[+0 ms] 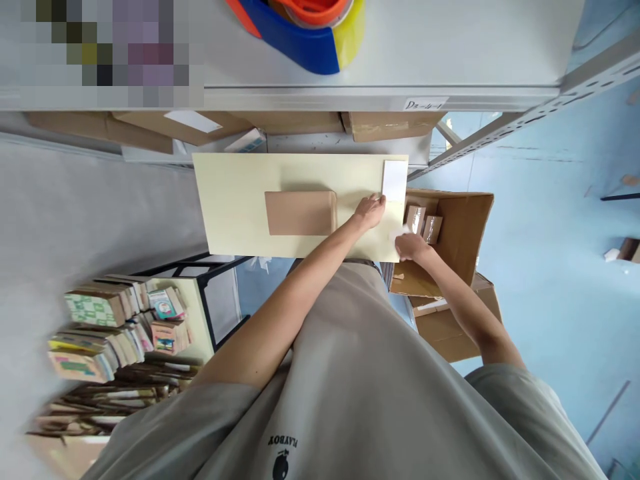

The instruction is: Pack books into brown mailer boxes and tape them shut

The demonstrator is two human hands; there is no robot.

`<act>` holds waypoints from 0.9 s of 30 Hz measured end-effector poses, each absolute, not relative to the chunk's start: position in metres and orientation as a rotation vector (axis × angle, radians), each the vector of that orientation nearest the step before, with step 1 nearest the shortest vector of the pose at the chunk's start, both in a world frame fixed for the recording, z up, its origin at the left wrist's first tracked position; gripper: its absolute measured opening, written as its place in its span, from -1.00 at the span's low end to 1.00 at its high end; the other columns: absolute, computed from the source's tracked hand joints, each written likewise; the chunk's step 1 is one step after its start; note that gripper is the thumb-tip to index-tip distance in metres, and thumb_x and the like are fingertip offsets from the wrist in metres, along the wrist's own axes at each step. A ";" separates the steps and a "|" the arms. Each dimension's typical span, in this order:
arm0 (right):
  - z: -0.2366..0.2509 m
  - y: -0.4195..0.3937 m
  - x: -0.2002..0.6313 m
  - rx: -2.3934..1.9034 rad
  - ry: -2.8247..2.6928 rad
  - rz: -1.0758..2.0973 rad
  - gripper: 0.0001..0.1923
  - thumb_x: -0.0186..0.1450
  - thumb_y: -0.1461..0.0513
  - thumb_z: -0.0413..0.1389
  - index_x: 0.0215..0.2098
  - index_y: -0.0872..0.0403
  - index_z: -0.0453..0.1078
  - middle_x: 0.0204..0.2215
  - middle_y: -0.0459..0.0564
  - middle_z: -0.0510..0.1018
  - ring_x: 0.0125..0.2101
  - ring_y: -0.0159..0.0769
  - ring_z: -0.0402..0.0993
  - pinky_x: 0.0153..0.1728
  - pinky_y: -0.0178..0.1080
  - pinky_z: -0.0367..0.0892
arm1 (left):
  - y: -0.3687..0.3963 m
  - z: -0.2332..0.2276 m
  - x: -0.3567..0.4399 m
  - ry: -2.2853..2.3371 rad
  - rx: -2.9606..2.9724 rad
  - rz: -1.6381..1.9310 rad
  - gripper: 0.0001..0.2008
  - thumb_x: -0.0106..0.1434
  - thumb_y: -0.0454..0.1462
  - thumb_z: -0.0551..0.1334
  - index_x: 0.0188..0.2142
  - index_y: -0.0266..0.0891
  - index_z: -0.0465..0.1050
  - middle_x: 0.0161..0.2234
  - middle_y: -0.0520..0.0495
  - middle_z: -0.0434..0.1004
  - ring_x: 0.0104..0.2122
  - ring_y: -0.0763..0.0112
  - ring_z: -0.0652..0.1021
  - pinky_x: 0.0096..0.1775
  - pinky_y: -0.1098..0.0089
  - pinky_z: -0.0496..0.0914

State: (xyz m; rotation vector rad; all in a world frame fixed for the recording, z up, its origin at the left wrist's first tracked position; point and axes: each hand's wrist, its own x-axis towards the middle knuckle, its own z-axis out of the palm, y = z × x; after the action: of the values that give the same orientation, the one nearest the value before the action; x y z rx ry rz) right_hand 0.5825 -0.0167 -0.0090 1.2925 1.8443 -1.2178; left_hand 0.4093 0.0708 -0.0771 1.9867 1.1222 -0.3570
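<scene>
Brown box (300, 213) laid on cream tabletop (233, 207), nine o'clock from left hand (370, 212); its fingers bunched against white paper (395, 181), one o'clock. Blurred white slip (399, 233) seen at right hand (413, 247), four o'clock; pinch cannot be told.

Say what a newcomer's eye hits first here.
The pale board at centre, with a brown package on it. The left hand and right hand are at the board's right end, near a white paper. Above, a blue, red and yellow object sits on the grey shelf.
</scene>
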 end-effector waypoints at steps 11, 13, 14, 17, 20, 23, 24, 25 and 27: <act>0.030 0.053 0.586 2.015 1.668 -2.299 -0.37 0.11 -0.33 0.55 -0.29 -0.02 0.65 -0.41 -0.07 0.73 -0.42 -0.26 0.56 -0.36 -0.21 0.49 | 0.039 0.001 0.302 1.006 0.798 0.209 -0.36 0.35 0.32 0.41 -0.10 -0.24 0.72 -0.06 -0.35 0.88 -0.01 -0.05 0.83 0.06 0.07 0.69; 0.030 0.067 0.572 2.199 1.641 -2.361 -0.33 0.06 -0.35 0.60 -0.30 -0.03 0.60 -0.45 -0.10 0.69 -0.44 -0.27 0.54 -0.39 -0.20 0.54 | 0.027 0.021 0.262 1.040 0.713 0.355 -0.37 0.23 0.27 0.52 -0.12 -0.25 0.72 -0.07 -0.39 0.88 -0.02 -0.11 0.85 0.04 0.03 0.73; 0.029 0.072 0.565 2.218 1.640 -2.381 -0.32 0.05 -0.34 0.62 -0.29 -0.03 0.58 -0.44 -0.09 0.70 -0.42 -0.25 0.57 -0.38 -0.18 0.58 | 0.023 0.031 0.245 1.052 0.701 0.412 -0.39 0.22 0.24 0.55 -0.10 -0.25 0.73 -0.05 -0.39 0.89 -0.03 -0.11 0.86 0.03 0.02 0.74; 0.027 0.085 0.542 2.155 1.676 -2.418 -0.35 0.09 -0.29 0.63 -0.26 -0.02 0.58 -0.38 -0.04 0.74 -0.34 -0.17 0.69 -0.30 -0.12 0.68 | 0.014 0.055 0.209 1.113 0.748 0.504 -0.47 0.30 0.13 0.57 0.00 -0.25 0.76 0.03 -0.37 0.89 -0.01 -0.08 0.88 0.07 0.00 0.77; 0.027 0.091 0.522 2.056 1.750 -2.428 -0.38 0.14 -0.27 0.62 -0.26 -0.02 0.59 -0.35 -0.03 0.74 -0.27 -0.11 0.74 -0.25 -0.07 0.71 | 0.011 0.068 0.192 1.212 0.822 0.533 -0.56 0.40 0.03 0.54 0.03 -0.26 0.76 -0.04 -0.32 0.89 -0.01 -0.06 0.89 0.11 -0.05 0.78; 0.029 0.093 0.507 1.983 1.827 -2.409 -0.40 0.19 -0.27 0.60 -0.24 -0.03 0.58 -0.34 -0.02 0.74 -0.23 -0.08 0.74 -0.24 -0.05 0.70 | 0.007 0.075 0.183 1.290 0.869 0.540 -0.66 0.49 -0.04 0.51 0.02 -0.26 0.76 -0.11 -0.24 0.89 0.00 -0.02 0.89 0.17 -0.08 0.78; 0.030 0.093 0.503 1.964 1.851 -2.392 -0.41 0.21 -0.27 0.60 -0.23 -0.03 0.58 -0.33 -0.02 0.73 -0.21 -0.08 0.74 -0.24 -0.05 0.69 | 0.006 0.076 0.180 1.304 0.882 0.542 -0.69 0.50 -0.06 0.51 0.01 -0.26 0.76 -0.13 -0.22 0.88 0.00 0.00 0.89 0.18 -0.09 0.78; 0.032 0.093 0.499 1.948 1.872 -2.370 -0.41 0.22 -0.27 0.59 -0.22 -0.03 0.58 -0.32 -0.01 0.73 -0.21 -0.08 0.74 -0.24 -0.05 0.68 | 0.004 0.076 0.176 1.314 0.892 0.549 -0.71 0.50 -0.08 0.51 0.00 -0.26 0.76 -0.14 -0.20 0.88 0.00 0.00 0.89 0.19 -0.09 0.78; 0.034 0.092 0.491 1.931 1.905 -2.321 -0.41 0.25 -0.28 0.56 -0.21 -0.04 0.57 -0.31 -0.01 0.72 -0.19 -0.08 0.73 -0.23 -0.05 0.68 | 0.001 0.076 0.168 1.323 0.905 0.565 -0.75 0.49 -0.11 0.53 -0.03 -0.26 0.77 -0.16 -0.18 0.87 0.01 0.01 0.88 0.20 -0.10 0.78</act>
State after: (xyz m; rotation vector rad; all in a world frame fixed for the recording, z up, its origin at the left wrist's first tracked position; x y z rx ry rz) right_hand 0.4909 0.0922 0.0344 1.9312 1.9052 -2.3208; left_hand 0.1676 0.0008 0.0760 0.9055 1.3233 0.5648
